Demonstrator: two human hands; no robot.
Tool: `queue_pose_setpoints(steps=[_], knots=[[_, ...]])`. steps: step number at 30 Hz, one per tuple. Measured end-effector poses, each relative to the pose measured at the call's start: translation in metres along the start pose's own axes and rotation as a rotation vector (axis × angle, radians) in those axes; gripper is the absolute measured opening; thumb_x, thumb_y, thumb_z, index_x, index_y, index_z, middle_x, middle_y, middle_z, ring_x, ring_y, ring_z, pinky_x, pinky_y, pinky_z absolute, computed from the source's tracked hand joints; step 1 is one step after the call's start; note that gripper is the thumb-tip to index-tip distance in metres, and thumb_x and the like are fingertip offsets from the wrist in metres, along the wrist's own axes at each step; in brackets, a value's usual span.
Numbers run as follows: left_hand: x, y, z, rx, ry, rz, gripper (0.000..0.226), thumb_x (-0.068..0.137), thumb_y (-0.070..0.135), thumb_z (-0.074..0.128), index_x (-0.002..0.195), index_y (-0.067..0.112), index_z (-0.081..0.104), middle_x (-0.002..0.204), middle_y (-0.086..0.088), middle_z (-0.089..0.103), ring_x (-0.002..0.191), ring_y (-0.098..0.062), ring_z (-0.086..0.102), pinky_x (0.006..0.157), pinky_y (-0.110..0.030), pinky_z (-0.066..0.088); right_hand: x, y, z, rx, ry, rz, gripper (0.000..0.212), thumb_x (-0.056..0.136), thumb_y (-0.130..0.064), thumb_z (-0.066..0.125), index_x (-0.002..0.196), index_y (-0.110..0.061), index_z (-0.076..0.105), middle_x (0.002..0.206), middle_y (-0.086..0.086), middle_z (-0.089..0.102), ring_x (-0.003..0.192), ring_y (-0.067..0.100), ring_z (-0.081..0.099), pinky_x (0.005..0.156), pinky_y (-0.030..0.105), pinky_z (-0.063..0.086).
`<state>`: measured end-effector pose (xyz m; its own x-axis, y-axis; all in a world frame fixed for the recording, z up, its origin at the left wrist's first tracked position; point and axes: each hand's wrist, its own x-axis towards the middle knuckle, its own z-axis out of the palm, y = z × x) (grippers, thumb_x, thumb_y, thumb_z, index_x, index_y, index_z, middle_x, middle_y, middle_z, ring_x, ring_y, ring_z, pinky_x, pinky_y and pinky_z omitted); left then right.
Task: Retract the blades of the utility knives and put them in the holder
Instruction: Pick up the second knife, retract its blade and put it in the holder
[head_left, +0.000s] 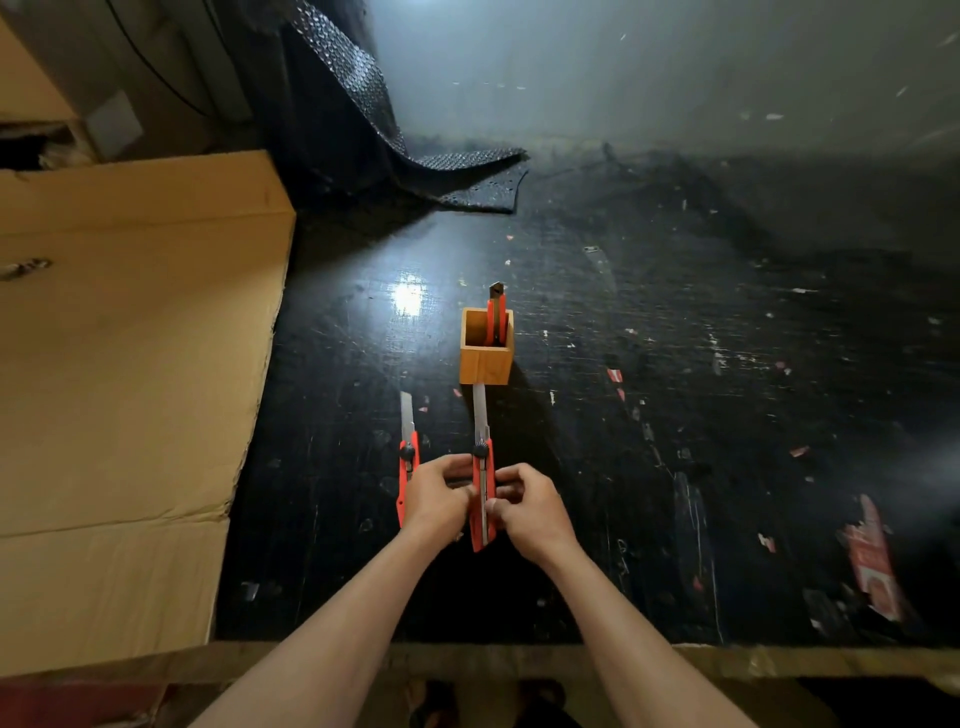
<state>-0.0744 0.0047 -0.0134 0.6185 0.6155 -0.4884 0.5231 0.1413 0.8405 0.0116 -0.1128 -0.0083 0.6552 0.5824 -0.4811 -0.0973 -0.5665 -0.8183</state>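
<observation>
A red utility knife is held over the black table, its long blade out and pointing away toward the wooden holder. My left hand grips its handle from the left and my right hand grips it from the right. A second red utility knife lies on the table just left of my left hand, blade out and pointing away. A third red knife stands upright inside the square holder.
A large cardboard box stands along the table's left side. Black bubble wrap drapes onto the table at the back. The table top is scuffed with bits of torn red paper at the right.
</observation>
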Motion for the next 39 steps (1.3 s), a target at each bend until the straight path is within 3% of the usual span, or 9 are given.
queue_pose_setpoints(steps=[4, 8, 11, 14, 19, 24, 29, 33, 39], knots=[[-0.005, 0.030, -0.015, -0.094, -0.047, 0.099, 0.036, 0.093, -0.003, 0.066, 0.123, 0.016, 0.072, 0.110, 0.000, 0.078, 0.099, -0.012, 0.076, 0.080, -0.028, 0.063, -0.003, -0.024, -0.017, 0.124, 0.014, -0.103, 0.029, 0.087, -0.001, 0.071, 0.111, -0.015, 0.065, 0.101, 0.008, 0.075, 0.089, 0.020, 0.076, 0.078, 0.047, 0.064], [-0.009, 0.074, -0.034, -0.217, -0.189, 0.167, 0.035, 0.096, -0.004, 0.063, 0.125, 0.013, 0.069, 0.111, -0.012, 0.078, 0.098, -0.027, 0.078, 0.084, -0.046, 0.064, -0.009, -0.063, -0.036, 0.216, 0.012, -0.241, 0.029, 0.088, 0.006, 0.068, 0.115, -0.005, 0.063, 0.103, 0.017, 0.075, 0.090, 0.028, 0.076, 0.077, 0.049, 0.063], [-0.013, 0.114, -0.046, -0.257, -0.197, 0.258, 0.036, 0.094, -0.012, 0.062, 0.124, 0.006, 0.069, 0.108, -0.015, 0.078, 0.088, -0.026, 0.079, 0.074, -0.042, 0.066, -0.012, -0.098, -0.048, 0.232, 0.042, -0.352, 0.031, 0.086, 0.014, 0.064, 0.113, -0.001, 0.062, 0.103, 0.021, 0.074, 0.093, 0.034, 0.075, 0.076, 0.052, 0.063], [-0.018, 0.156, -0.056, -0.310, -0.205, 0.334, 0.039, 0.093, -0.019, 0.057, 0.120, 0.006, 0.068, 0.093, -0.007, 0.081, 0.075, -0.020, 0.079, 0.063, -0.036, 0.066, -0.014, -0.137, -0.059, 0.171, 0.113, -0.436, 0.028, 0.086, 0.008, 0.069, 0.110, -0.008, 0.065, 0.101, 0.015, 0.074, 0.091, 0.027, 0.075, 0.073, 0.046, 0.064], [-0.029, 0.203, -0.072, -0.290, -0.187, 0.458, 0.040, 0.093, -0.015, 0.060, 0.122, 0.010, 0.070, 0.097, -0.009, 0.081, 0.082, -0.024, 0.079, 0.073, -0.041, 0.066, -0.026, -0.203, -0.080, 0.018, 0.259, -0.605, 0.034, 0.094, -0.009, 0.068, 0.125, -0.020, 0.060, 0.100, -0.002, 0.073, 0.086, 0.009, 0.074, 0.068, 0.023, 0.061], [-0.041, 0.231, -0.079, -0.286, -0.154, 0.522, 0.040, 0.092, -0.017, 0.060, 0.119, 0.009, 0.072, 0.098, -0.012, 0.080, 0.084, -0.027, 0.075, 0.071, -0.040, 0.067, -0.033, -0.252, -0.097, -0.193, 0.389, -0.786, 0.031, 0.096, -0.015, 0.067, 0.124, -0.025, 0.066, 0.112, -0.006, 0.072, 0.101, 0.009, 0.066, 0.087, 0.025, 0.054], [-0.049, 0.248, -0.086, -0.250, -0.125, 0.577, 0.039, 0.091, -0.018, 0.061, 0.124, 0.000, 0.070, 0.102, -0.018, 0.077, 0.073, -0.017, 0.077, 0.058, -0.026, 0.062, -0.039, -0.268, -0.097, -0.262, 0.427, -0.837, 0.021, 0.095, -0.019, 0.067, 0.116, -0.020, 0.071, 0.114, -0.002, 0.072, 0.105, 0.012, 0.066, 0.091, 0.026, 0.051], [-0.047, 0.251, -0.092, -0.276, -0.149, 0.574, 0.038, 0.091, -0.017, 0.063, 0.123, 0.001, 0.071, 0.103, -0.018, 0.078, 0.074, -0.017, 0.079, 0.057, -0.026, 0.062, -0.040, -0.269, -0.097, -0.260, 0.392, -0.829, 0.020, 0.093, -0.017, 0.070, 0.113, -0.019, 0.072, 0.115, -0.002, 0.072, 0.105, 0.012, 0.066, 0.083, 0.012, 0.044], [-0.043, 0.254, -0.097, -0.303, -0.180, 0.563, 0.039, 0.090, -0.014, 0.065, 0.123, 0.006, 0.073, 0.106, -0.018, 0.079, 0.085, -0.024, 0.079, 0.060, -0.028, 0.062, -0.040, -0.259, -0.092, -0.237, 0.350, -0.809, 0.023, 0.092, -0.020, 0.072, 0.115, -0.019, 0.071, 0.116, -0.001, 0.073, 0.109, 0.012, 0.067, 0.092, 0.024, 0.049]])
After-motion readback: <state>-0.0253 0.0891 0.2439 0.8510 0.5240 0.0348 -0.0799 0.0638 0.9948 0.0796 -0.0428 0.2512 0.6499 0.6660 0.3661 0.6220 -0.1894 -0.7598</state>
